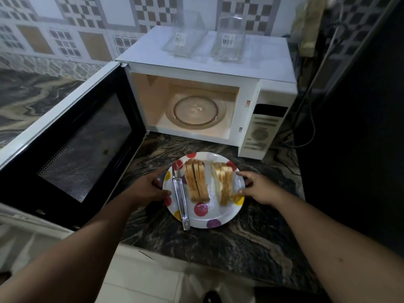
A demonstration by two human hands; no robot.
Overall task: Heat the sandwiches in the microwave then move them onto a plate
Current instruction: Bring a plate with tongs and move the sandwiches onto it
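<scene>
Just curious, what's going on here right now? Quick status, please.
Left hand and right hand at plate rim, grip unclear. Sandwiches on plate. Tongs aboard. Microwave open.

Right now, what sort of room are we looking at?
Most likely a home kitchen: a white microwave with its door open stands on a dark marbled counter against patterned wall tiles, and a spotted plate of sandwiches sits in front.

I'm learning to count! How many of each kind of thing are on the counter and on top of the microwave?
Microwave: 1
Spotted plate: 1
Stacks of sandwiches: 2, left, right
Metal tongs: 1
Clear glass containers on the microwave: 2, left, right
Total: 7
</scene>
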